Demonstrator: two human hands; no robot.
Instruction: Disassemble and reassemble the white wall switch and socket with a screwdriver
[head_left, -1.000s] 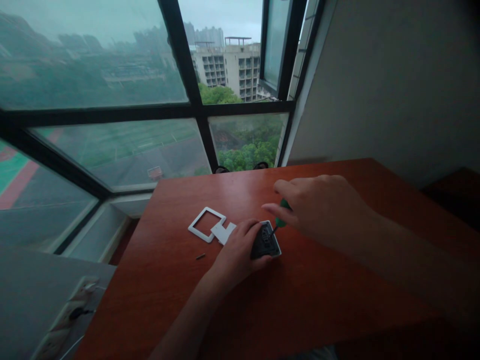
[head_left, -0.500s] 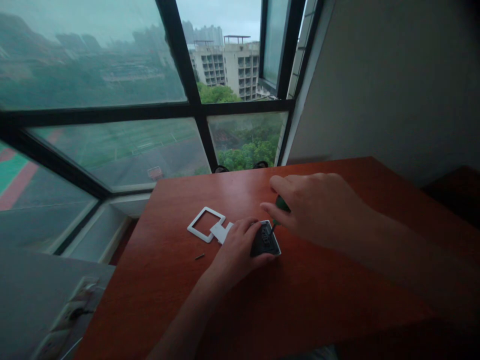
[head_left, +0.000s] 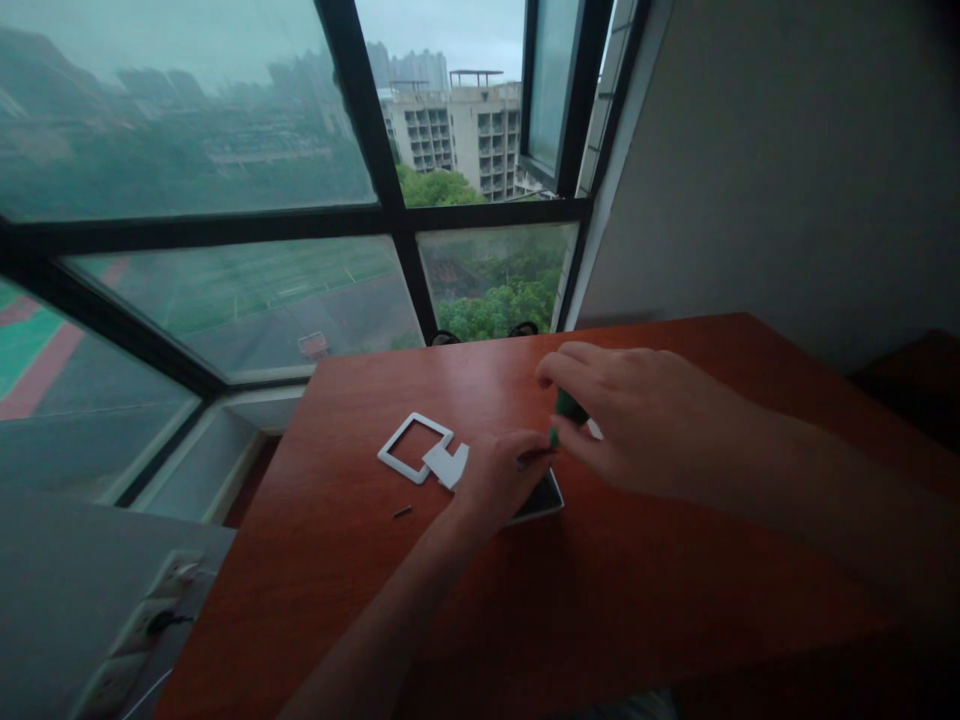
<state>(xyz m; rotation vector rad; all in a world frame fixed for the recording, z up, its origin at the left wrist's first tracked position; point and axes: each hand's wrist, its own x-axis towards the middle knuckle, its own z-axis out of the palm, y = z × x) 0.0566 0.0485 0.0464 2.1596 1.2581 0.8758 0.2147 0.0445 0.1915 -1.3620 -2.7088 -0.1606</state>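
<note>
A green-handled screwdriver is gripped in my right hand, above the right part of the table. My left hand has its fingers pinched together at the front end of the screwdriver, just below the green collar; whether a screw is between them too is hidden. Under my left hand lies a dark, white-edged switch or socket module, partly covered by the hand. Beside that hand is a white cover piece, overlapping the corner of a square white frame. A small screw lies to the left.
The reddish-brown wooden table runs up to a dark-framed window. A wall stands at the right. Wall sockets with a black plug are low on the left, past the table's edge.
My left hand has let go of the module's sides and risen to the screwdriver. The screwdriver has lifted slightly off the module, which stays in place.
</note>
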